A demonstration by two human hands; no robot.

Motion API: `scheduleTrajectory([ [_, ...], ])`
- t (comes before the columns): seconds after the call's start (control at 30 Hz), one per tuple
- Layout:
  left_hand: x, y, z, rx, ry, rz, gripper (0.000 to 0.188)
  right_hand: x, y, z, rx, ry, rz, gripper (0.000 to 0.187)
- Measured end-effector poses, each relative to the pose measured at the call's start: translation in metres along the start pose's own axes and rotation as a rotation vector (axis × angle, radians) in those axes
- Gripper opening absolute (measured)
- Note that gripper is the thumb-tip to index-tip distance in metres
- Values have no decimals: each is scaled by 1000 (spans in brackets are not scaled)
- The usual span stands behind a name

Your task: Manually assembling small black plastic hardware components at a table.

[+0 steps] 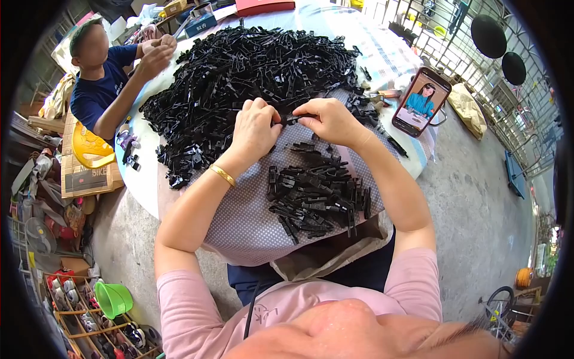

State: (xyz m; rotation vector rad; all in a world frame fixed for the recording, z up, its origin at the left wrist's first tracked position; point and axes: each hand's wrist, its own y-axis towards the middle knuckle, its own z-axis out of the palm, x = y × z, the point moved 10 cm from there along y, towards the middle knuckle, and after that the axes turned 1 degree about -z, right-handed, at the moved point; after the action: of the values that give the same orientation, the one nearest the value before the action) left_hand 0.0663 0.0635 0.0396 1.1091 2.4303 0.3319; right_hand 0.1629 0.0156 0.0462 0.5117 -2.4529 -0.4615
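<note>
A small black plastic piece [291, 119] spans the gap between my two hands, over the table. My left hand [256, 127] is closed, thumb and fingers pinching its left end. With thumb and forefinger, my right hand [330, 122] grips the other end. Just beyond my hands rises a large heap of black plastic pieces [251, 72], long and narrow, tangled together. Nearer to me lies a smaller pile of similar black pieces [317, 197], many of them lined up side by side. My fingers partly cover the held piece, so its exact kind cannot be made out.
A patterned cloth [233, 224] covers the table's near side. At right stands a phone [421, 102] with its screen lit. Across the table, at left, another person [101, 78] sits with both hands raised. A green bucket [113, 300] and shoe rack stand lower left.
</note>
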Motion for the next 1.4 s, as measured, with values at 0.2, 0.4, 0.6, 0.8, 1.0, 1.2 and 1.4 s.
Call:
scheduleTrajectory([
  [0.2,-13,-5,-36,-300,-270,67,11,-34,-4,15,-71,794,381,23],
  [0.4,2,-6,-6,-22,-795,-188,14,-16,-3,12,-75,889,365,24],
  [0.6,10,-11,-6,4,-632,-230,12,7,2,3,-109,414,136,22],
  [0.8,7,-18,6,103,-937,-366,15,0,-1,0,-119,642,232,19],
  [1.0,6,-23,13,111,-1169,-363,17,3,-2,4,13,713,277,19],
  [1.2,-1,-23,17,156,-1408,-353,24,12,-2,-12,-145,533,131,21],
  [1.4,10,-22,17,114,-1500,-396,22,26,-5,-20,-196,282,110,38],
])
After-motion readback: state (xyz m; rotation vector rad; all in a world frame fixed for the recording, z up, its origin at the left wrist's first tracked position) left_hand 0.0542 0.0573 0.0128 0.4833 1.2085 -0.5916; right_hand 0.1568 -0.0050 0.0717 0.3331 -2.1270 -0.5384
